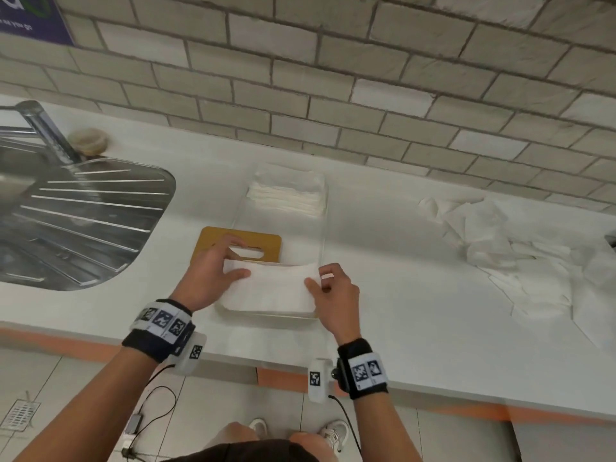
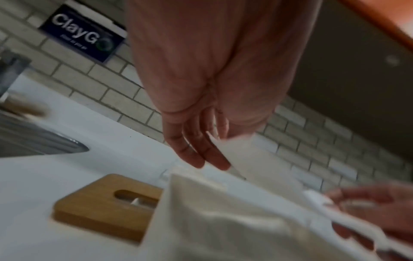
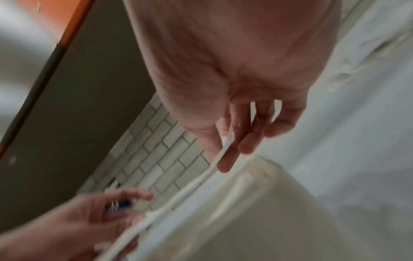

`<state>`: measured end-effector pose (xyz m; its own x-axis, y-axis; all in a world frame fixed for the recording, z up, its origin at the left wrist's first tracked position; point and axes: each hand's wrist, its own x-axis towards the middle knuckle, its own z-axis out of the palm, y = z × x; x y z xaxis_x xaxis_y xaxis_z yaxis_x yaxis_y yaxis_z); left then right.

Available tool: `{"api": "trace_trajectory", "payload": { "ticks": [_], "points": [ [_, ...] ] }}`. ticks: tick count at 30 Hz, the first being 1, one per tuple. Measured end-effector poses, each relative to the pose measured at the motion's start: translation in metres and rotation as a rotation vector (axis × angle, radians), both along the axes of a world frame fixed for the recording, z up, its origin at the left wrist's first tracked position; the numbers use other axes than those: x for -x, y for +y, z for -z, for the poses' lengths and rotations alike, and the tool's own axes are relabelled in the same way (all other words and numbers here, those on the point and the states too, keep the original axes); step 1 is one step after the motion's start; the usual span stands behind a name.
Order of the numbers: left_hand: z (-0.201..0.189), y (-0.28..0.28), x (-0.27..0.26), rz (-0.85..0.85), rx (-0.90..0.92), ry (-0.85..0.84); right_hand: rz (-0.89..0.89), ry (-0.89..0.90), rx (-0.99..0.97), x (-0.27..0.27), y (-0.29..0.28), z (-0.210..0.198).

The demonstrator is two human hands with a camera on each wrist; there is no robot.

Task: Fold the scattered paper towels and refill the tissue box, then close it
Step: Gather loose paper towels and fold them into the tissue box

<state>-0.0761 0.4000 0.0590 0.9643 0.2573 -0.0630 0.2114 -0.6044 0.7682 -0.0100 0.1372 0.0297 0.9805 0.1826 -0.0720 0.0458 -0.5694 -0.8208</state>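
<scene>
We stand at the white counter (image 1: pixel 416 295), with one sink (image 1: pixel 76 221) off to our left and one heap of loose paper towels (image 1: pixel 506 258) lying unfolded well to our right; the sheets in it are too tangled to count. Straight ahead sits one clear tissue box (image 1: pixel 322 235), open, with one stack of folded towels (image 1: pixel 286 193) already at its far end. Just left of the box lies its one wooden lid (image 1: pixel 213 238), flat on the counter, so closing is not yet done. We hold one folded towel (image 1: pixel 271 288) over the near end of the box: our left hand (image 1: pixel 213 273) pinches its left edge between thumb and fingers, and our right hand (image 1: pixel 336 293) pinches the right edge the same way. We judge the refill partly done, with the heap still to fold and load before the lid goes on.
</scene>
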Motion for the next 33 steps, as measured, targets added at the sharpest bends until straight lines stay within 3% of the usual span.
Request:
{"api": "trace_trajectory", "payload": {
  "ticks": [5,7,10,12,14,16,19,22,25,28,31,33],
  "points": [
    [0.042,-0.004,-0.015,0.088,-0.297,0.035,-0.021,-0.300,0.559,0.006,0.027,0.033],
    [0.046,-0.006,-0.015,0.107,-0.430,0.020,-0.013,-0.367,0.614,0.010,0.029,0.030],
    [0.040,-0.013,-0.014,0.140,-0.586,-0.125,-0.094,-0.482,0.534,0.009,0.029,0.021],
    [0.033,-0.023,-0.017,0.268,-0.562,-0.158,-0.336,-0.390,0.485,0.005,0.037,0.013],
    [0.034,-0.030,-0.022,0.448,-0.545,-0.010,-0.556,-0.218,0.521,0.000,0.046,0.011],
    [0.036,-0.028,-0.029,0.580,-0.586,0.159,-0.638,-0.087,0.617,-0.008,0.051,0.010],
    [0.035,-0.014,-0.038,0.654,-0.704,0.318,-0.679,-0.058,0.707,-0.019,0.052,0.007],
    [0.037,-0.011,-0.042,0.587,-0.833,0.450,-0.671,-0.105,0.826,-0.023,0.050,0.013],
    [0.038,-0.022,-0.037,0.655,-0.961,0.472,-0.704,-0.094,0.892,-0.020,0.050,0.022],
    [0.030,-0.026,-0.034,0.677,-0.950,0.470,-0.753,-0.099,0.919,-0.019,0.048,0.014],
    [0.011,-0.018,-0.035,0.602,-0.786,0.493,-0.724,-0.118,0.911,-0.014,0.039,-0.005],
    [0.005,-0.019,-0.040,0.562,-0.762,0.372,-0.635,-0.202,0.835,-0.006,0.025,-0.020]
  ]
}}
